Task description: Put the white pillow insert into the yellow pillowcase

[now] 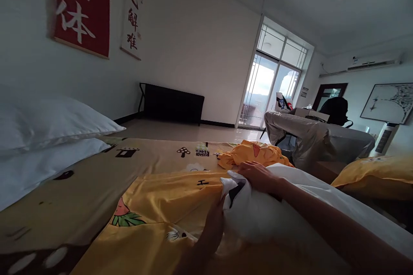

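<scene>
A soft white pillow [264,219] lies bunched in front of me, its near end folded together around a dark gap. My left hand [214,223] grips the folded edge from the left, fingertips partly hidden behind the white cloth. From above, my right hand [256,175] closes over the same end, with the forearm stretched across the white fabric. Under and left of my hands spreads a flat yellow pillowcase [174,197] with printed fruit and faces. Just beyond my right hand sits a crumpled orange-yellow cloth [258,152].
The patterned bed sheet [84,189] covers the bed. Stacked white pillows [54,124] rest at left, and a yellow pillow [377,176] at right. Beyond are a black folded frame [172,103], a plastic-covered table [316,137] and a glass door [258,90].
</scene>
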`<control>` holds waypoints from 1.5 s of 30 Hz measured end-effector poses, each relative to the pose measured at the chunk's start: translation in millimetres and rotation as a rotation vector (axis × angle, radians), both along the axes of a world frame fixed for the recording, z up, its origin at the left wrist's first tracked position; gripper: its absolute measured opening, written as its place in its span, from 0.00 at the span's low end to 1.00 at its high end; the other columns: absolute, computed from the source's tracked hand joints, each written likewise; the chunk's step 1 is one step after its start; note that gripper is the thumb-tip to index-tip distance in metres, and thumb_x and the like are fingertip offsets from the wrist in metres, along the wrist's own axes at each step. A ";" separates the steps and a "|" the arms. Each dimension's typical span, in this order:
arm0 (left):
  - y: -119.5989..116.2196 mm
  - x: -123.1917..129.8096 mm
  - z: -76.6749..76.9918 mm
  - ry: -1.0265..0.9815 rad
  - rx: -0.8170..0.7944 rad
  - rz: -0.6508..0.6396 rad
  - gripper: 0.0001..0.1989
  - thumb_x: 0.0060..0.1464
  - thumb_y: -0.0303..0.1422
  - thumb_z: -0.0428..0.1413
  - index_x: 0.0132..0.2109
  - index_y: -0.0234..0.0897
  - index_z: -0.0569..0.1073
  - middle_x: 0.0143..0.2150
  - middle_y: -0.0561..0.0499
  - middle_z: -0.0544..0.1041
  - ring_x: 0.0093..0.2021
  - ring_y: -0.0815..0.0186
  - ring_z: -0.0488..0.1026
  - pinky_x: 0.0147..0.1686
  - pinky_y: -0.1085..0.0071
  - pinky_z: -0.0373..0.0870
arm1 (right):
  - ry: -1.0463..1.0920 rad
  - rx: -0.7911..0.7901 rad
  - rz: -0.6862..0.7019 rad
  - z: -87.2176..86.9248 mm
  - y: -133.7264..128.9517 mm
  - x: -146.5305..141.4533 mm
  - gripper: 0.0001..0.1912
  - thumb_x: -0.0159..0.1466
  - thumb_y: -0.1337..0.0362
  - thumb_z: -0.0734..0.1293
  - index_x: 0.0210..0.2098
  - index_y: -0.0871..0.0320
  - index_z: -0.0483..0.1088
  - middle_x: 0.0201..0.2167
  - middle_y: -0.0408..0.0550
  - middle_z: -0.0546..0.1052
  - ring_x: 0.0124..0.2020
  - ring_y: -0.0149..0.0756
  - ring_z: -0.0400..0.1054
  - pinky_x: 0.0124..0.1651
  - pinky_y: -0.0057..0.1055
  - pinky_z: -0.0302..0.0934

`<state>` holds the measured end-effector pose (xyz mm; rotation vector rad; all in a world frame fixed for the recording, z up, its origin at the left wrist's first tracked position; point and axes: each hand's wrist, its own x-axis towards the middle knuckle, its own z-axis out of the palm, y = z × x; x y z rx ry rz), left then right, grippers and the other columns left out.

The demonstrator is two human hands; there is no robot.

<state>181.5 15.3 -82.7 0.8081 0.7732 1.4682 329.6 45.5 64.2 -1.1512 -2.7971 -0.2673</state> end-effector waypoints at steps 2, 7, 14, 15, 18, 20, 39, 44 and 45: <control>0.6 -2.5 -0.7 0.039 0.050 0.028 0.24 0.44 0.45 0.61 0.47 0.35 0.77 0.52 0.44 0.75 0.56 0.53 0.68 0.57 0.63 0.62 | 0.028 -0.028 0.099 -18.0 17.6 -7.2 0.11 0.61 0.63 0.64 0.42 0.58 0.73 0.50 0.56 0.71 0.50 0.44 0.65 0.51 0.39 0.56; 6.5 -9.1 2.7 0.105 0.149 -0.003 0.26 0.41 0.46 0.62 0.44 0.33 0.77 0.49 0.43 0.77 0.54 0.51 0.69 0.56 0.63 0.63 | 0.355 -0.391 0.186 -53.6 30.6 -5.3 0.13 0.62 0.63 0.60 0.43 0.58 0.72 0.44 0.50 0.76 0.42 0.37 0.68 0.45 0.32 0.61; -9.2 -14.2 21.5 0.476 0.277 0.255 0.16 0.51 0.42 0.53 0.42 0.36 0.74 0.45 0.44 0.76 0.48 0.55 0.71 0.51 0.64 0.63 | 0.506 -0.398 -0.008 -64.9 21.2 9.7 0.13 0.62 0.61 0.57 0.25 0.60 0.66 0.26 0.43 0.71 0.28 0.30 0.59 0.31 0.27 0.54; -13.7 -16.5 27.0 0.538 0.316 0.383 0.14 0.51 0.41 0.52 0.40 0.37 0.73 0.43 0.44 0.76 0.46 0.56 0.70 0.49 0.64 0.63 | 0.528 -0.358 -0.042 -63.5 20.1 10.5 0.13 0.62 0.61 0.58 0.25 0.60 0.64 0.25 0.43 0.70 0.28 0.30 0.58 0.31 0.27 0.53; -26.0 -20.9 41.4 0.636 0.450 0.356 0.15 0.54 0.43 0.49 0.40 0.36 0.70 0.41 0.45 0.74 0.44 0.58 0.69 0.46 0.64 0.62 | 0.593 -0.277 -0.107 -55.5 16.0 12.4 0.13 0.62 0.59 0.57 0.25 0.59 0.62 0.25 0.43 0.69 0.28 0.30 0.58 0.31 0.28 0.51; -30.9 -18.8 43.6 0.654 0.486 0.090 0.18 0.52 0.43 0.51 0.46 0.35 0.68 0.43 0.45 0.74 0.43 0.59 0.70 0.46 0.65 0.63 | 0.609 -0.211 -0.124 -48.2 11.4 14.3 0.12 0.63 0.60 0.57 0.26 0.58 0.61 0.27 0.45 0.70 0.29 0.32 0.60 0.33 0.29 0.52; -20.3 -27.6 38.8 1.170 0.403 -0.080 0.19 0.57 0.42 0.43 0.40 0.35 0.73 0.37 0.45 0.77 0.37 0.59 0.73 0.37 0.68 0.63 | 0.633 0.004 -0.266 -17.5 -13.5 26.8 0.04 0.59 0.68 0.58 0.32 0.57 0.63 0.33 0.47 0.74 0.37 0.37 0.66 0.40 0.31 0.54; -22.3 -42.0 45.3 1.368 0.305 0.035 0.16 0.50 0.42 0.52 0.40 0.35 0.73 0.33 0.44 0.76 0.34 0.55 0.74 0.36 0.63 0.65 | 0.691 -0.080 -0.244 -41.9 -26.3 6.0 0.27 0.58 0.70 0.58 0.57 0.56 0.57 0.33 0.44 0.72 0.36 0.36 0.65 0.41 0.31 0.56; -23.5 -41.9 47.6 1.311 0.323 0.119 0.21 0.48 0.44 0.54 0.46 0.35 0.71 0.37 0.44 0.76 0.39 0.55 0.74 0.40 0.62 0.66 | 0.691 -0.104 -0.257 -42.5 -29.9 3.2 0.29 0.57 0.70 0.59 0.59 0.56 0.56 0.31 0.43 0.72 0.35 0.36 0.65 0.40 0.31 0.56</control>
